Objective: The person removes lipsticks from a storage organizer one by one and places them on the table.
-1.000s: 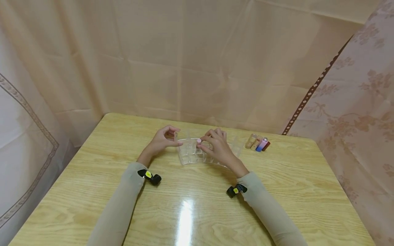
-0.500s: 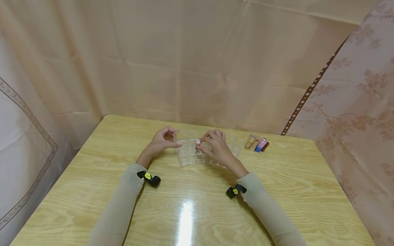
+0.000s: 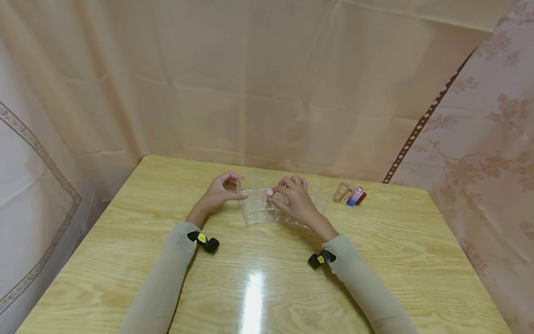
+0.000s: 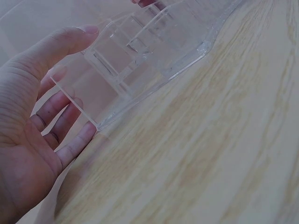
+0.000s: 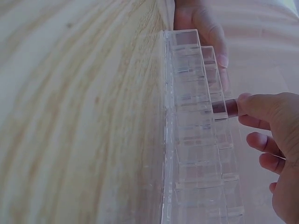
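Note:
A clear plastic organizer [image 3: 254, 215] with tiered compartments stands on the table. My left hand [image 3: 219, 189] grips its left end. In the left wrist view the thumb [image 4: 70, 42] lies over the top edge, with the other fingers behind and under the side wall. My right hand [image 3: 295, 199] pinches a lipstick [image 3: 270, 193] with a pink round top between thumb and fingertips. In the right wrist view the lipstick [image 5: 225, 108], dark here, has its lower part inside a back-row compartment of the organizer [image 5: 194, 121]. Its top stays in the fingers.
To the organizer's right lie several small cosmetic tubes: a clear-gold one [image 3: 341, 191], a pink-and-blue one [image 3: 355, 196] and a dark red one [image 3: 361, 199]. The wooden table [image 3: 208, 287] reaches back to a beige curtain [image 3: 271, 93].
Both hands keep their places on the organizer and the lipstick. Only a slight shift of the head view shows.

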A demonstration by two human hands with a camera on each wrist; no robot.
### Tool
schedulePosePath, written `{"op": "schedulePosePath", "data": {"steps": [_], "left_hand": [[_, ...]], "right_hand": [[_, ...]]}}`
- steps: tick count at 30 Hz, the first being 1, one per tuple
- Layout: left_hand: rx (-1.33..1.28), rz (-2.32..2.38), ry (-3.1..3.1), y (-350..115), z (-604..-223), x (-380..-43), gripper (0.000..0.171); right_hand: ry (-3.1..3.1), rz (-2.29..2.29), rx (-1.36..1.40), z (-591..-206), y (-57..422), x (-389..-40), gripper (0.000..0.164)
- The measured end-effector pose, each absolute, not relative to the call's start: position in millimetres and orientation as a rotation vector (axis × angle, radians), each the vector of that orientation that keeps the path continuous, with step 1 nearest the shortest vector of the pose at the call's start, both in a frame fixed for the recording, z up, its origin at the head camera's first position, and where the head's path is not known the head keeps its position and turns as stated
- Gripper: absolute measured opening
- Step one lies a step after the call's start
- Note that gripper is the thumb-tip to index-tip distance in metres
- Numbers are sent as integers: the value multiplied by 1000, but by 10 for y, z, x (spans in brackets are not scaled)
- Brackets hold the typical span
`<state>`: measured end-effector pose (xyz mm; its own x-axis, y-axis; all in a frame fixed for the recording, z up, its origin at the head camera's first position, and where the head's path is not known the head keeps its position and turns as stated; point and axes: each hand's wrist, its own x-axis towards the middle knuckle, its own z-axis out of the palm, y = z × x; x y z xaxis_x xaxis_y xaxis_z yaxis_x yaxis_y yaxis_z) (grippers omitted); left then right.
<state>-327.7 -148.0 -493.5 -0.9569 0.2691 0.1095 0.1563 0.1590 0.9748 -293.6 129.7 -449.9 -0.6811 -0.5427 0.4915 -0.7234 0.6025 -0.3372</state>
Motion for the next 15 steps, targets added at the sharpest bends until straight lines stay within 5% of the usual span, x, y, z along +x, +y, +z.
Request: {"op": "schedulePosePath", "data": {"steps": [15], "left_hand": [[399,1891,2303,-1482,-4900,-3288,62]], "right_hand": [[-2502,729,1020,-4514,1297,-2958,21]]}}
